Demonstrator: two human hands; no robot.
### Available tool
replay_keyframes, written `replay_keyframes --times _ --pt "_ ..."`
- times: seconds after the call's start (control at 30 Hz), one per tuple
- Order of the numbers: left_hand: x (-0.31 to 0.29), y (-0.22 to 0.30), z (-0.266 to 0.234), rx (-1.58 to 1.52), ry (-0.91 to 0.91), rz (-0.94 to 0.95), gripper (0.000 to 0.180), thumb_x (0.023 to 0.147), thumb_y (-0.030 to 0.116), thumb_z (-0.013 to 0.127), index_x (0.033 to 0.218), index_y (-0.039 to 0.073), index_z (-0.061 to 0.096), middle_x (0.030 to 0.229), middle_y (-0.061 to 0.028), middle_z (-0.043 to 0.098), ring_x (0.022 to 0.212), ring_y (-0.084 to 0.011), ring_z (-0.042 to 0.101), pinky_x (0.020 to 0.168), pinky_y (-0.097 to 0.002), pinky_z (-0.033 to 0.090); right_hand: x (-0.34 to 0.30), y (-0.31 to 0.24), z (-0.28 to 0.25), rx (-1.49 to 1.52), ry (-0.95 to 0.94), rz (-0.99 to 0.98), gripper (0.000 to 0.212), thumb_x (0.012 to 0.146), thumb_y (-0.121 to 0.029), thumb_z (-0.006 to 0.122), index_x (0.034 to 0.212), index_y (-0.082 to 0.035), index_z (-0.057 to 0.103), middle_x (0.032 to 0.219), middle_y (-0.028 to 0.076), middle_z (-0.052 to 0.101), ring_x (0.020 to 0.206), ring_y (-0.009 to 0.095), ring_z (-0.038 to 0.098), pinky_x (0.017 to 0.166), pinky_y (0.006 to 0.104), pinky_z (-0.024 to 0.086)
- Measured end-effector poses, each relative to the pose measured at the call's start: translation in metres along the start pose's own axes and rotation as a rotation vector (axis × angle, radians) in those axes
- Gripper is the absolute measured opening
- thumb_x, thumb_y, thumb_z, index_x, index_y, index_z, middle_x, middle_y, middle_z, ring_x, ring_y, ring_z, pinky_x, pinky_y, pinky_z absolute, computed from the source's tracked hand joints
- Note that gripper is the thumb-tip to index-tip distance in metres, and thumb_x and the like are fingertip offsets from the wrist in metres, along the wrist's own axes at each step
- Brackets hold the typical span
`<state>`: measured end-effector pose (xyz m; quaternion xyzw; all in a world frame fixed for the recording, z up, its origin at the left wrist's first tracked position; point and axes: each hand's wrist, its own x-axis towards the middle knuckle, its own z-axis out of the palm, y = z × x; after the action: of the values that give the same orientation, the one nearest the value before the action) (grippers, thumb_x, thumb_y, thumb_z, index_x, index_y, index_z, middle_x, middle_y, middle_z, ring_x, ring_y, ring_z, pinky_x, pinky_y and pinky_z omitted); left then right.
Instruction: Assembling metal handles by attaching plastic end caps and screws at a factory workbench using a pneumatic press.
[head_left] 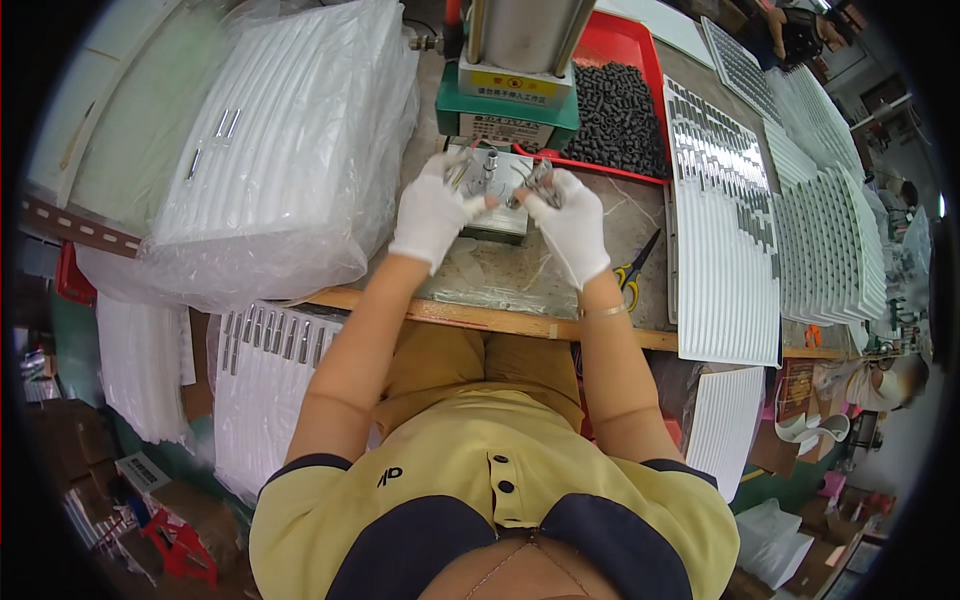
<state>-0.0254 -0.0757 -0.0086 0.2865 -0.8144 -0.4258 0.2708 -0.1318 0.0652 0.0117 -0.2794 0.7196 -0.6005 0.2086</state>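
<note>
White cotton gloves: both hands wear them; the left hand and right hand work side by side at the foot of the small bench press.
Workpieces: small metal clip-like parts, one set at each hand, just in front of the press's metal base plate; their exact shape is too small to tell.
Left fingers: curled, tips pinched on a thin metal part held near the upright pin of the fixture.
Right fingers: curled and pressed together, pinching the metal parts above the base plate; the thumb is hidden.
Step in hand (judged): seating a part on the fixture under the ram.
Good practice: hold each part by its edges, align it squarely with the pin before release, and keep all fingertips out from beneath the ram.
Supply: black pellets fill the red tray right of the press.
Output trays: white ribbed trays with rows of metal pieces lie to the right; bagged white trays lie to the left.
Nearby tool: scissors rest on the bench beside the right wrist.
</note>
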Motion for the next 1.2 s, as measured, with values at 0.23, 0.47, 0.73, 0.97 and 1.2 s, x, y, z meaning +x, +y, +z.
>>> replay_keyframes --times 0.23,0.47,0.73,0.97,1.2 --pt "0.037 -0.027 -0.011 -0.144 -0.117 -0.132 0.034 0.078 0.025 0.072 0.1 0.002 0.062 0.091 -0.0127 0.066 0.079 -0.0228 0.064 0.072 -0.0316 0.048 0.035 0.023 0.034 -0.222 -0.009 -0.104 0.028 0.078 -0.014 0.072 0.099 0.002 0.061 0.083 0.014 0.066 0.072 0.018 0.062 0.069 0.0281 0.049" --pt "-0.009 -0.004 -0.048 -0.435 -0.188 -0.284 0.015 0.089 0.015 0.059 0.094 0.002 0.054 0.078 -0.0014 0.061 0.048 -0.0033 0.043 0.042 -0.0184 0.032 0.025 0.019 0.034 -0.353 0.015 -0.123 0.041 0.074 -0.015 0.075 0.108 0.001 0.059 0.081 0.005 0.063 0.069 0.007 0.053 0.064 0.0223 0.045" --pt "-0.064 0.014 -0.036 -0.677 -0.512 -0.285 0.029 0.089 0.03 0.059 0.098 0.003 0.057 0.077 -0.0005 0.061 0.049 -0.0025 0.038 0.044 -0.0163 0.029 -0.047 -0.025 0.005 0.291 -0.121 0.177 0.027 0.082 -0.017 0.07 0.103 -0.001 0.065 0.072 -0.005 0.053 0.064 0.006 0.043 0.064 0.0213 0.04" --pt "-0.078 0.045 -0.016 -0.121 -0.266 -0.104 0.029 0.077 0.017 0.075 0.094 0.001 0.057 0.078 -0.0019 0.06 0.069 -0.0078 0.054 0.062 -0.0255 0.044 -0.058 -0.016 -0.004 0.168 -0.006 0.032 0.013 0.084 -0.008 0.065 0.094 0.0 0.066 0.085 0.001 0.065 0.074 0.005 0.054 0.065 0.0203 0.043" --pt "-0.091 0.027 0.0 -0.988 -0.605 -0.439 0.028 0.091 0.027 0.06 0.1 0.001 0.055 0.076 -0.0027 0.06 0.05 -0.0026 0.039 0.043 -0.0173 0.032 -0.065 0.002 -0.01 0.743 0.201 0.073 0.045 0.097 -0.042 0.043 0.104 -0.002 0.063 0.074 -0.002 0.056 0.068 0.008 0.052 0.063 0.0218 0.044"
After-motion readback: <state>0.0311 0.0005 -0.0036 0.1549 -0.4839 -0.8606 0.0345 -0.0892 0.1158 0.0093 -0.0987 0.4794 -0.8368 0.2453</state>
